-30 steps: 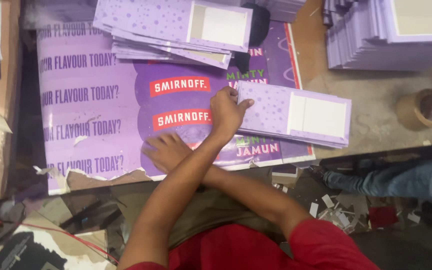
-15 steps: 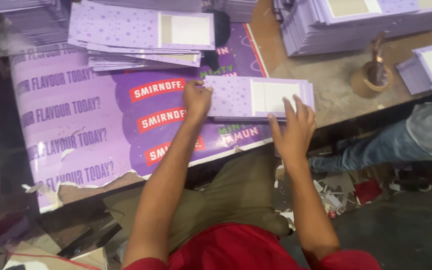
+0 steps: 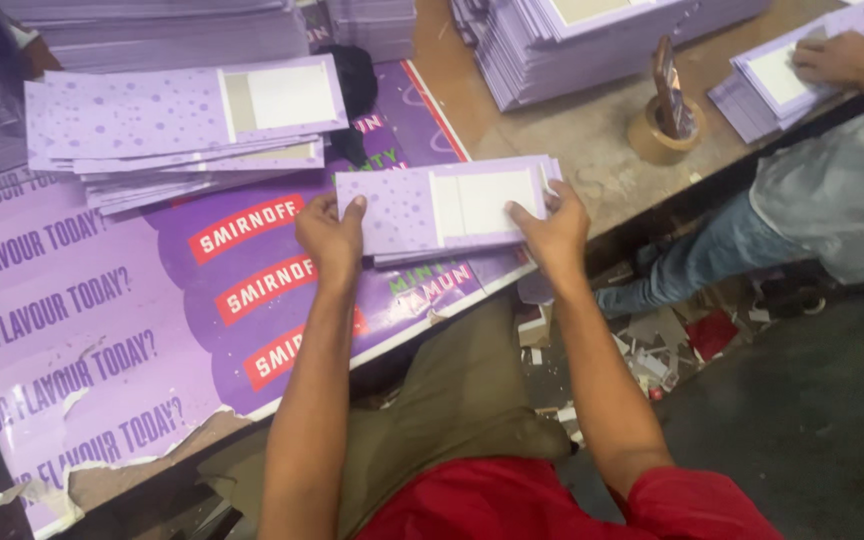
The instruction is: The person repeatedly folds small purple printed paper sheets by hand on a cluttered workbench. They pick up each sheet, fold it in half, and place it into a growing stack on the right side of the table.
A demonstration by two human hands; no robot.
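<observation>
A fanned heap of purple cards (image 3: 177, 130) lay at the left of the desk (image 3: 572, 130), its lower sheets mostly hidden under the top one. Nearer, the left hand (image 3: 330, 235) and right hand (image 3: 552, 230) each had a closed grip on one end of a small stack of purple cards (image 3: 442, 210), fingers underneath out of sight. At the far right a co-worker's hand (image 3: 837, 58), cut off by the frame edge, rested on another card pile (image 3: 777, 80).

red short sleeves (image 3: 692, 505) | olive-brown trousers (image 3: 452, 420) | bare forearms
</observation>
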